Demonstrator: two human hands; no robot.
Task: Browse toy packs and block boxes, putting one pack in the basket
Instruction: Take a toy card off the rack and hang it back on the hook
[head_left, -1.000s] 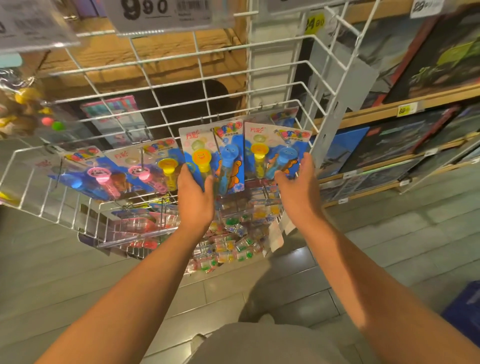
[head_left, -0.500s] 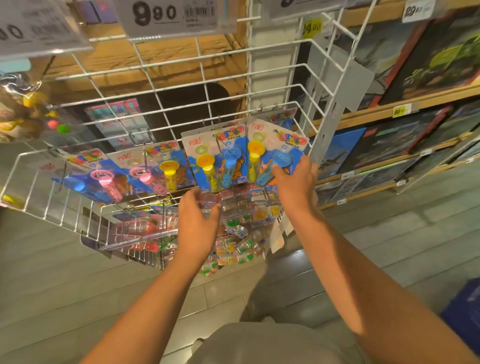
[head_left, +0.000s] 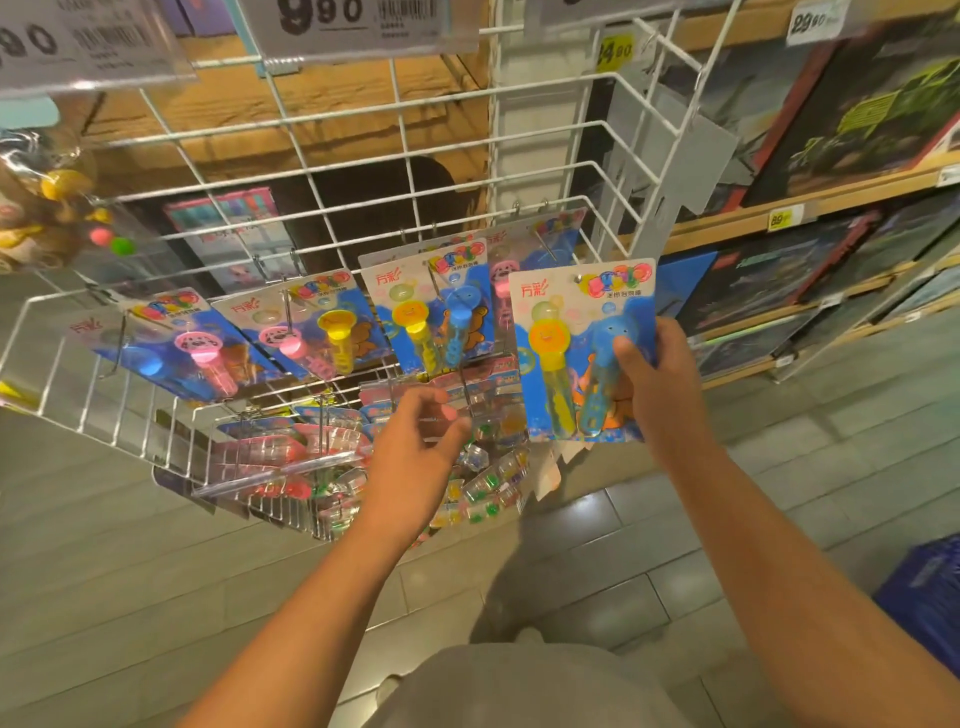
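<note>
**shelfwatcher:** so where are you at with the toy run? anything in the basket?

**me:** Not yet. My right hand (head_left: 655, 382) holds one toy pack (head_left: 579, 353), thumb pinched across the blue wand on its front and the rest of my fingers behind the card. It's up at the right end of the white wire rack (head_left: 363, 171), in front of the packs hanging there, and it looks clear of its hook, though the top hole is small and I can't swear to that. My left hand (head_left: 415, 457) is loosely curled and holding nothing, hovering near the clear packs on the lower hooks (head_left: 291, 457).

**shelfwatcher:** and what's left?

**me:** The actual drop. I think the blue basket (head_left: 930, 597) is that thing on the floor, near right, only partly in view. The block boxes (head_left: 857, 109) on the far right shelves are untouched.

**shelfwatcher:** room to move?

**me:** Decent. Open floor between me and the basket, so swinging the pack down and right should be easy. What I'd watch for is the rack's right side frame (head_left: 660, 171), just above the pack, and the hook ends poking toward me.
</note>
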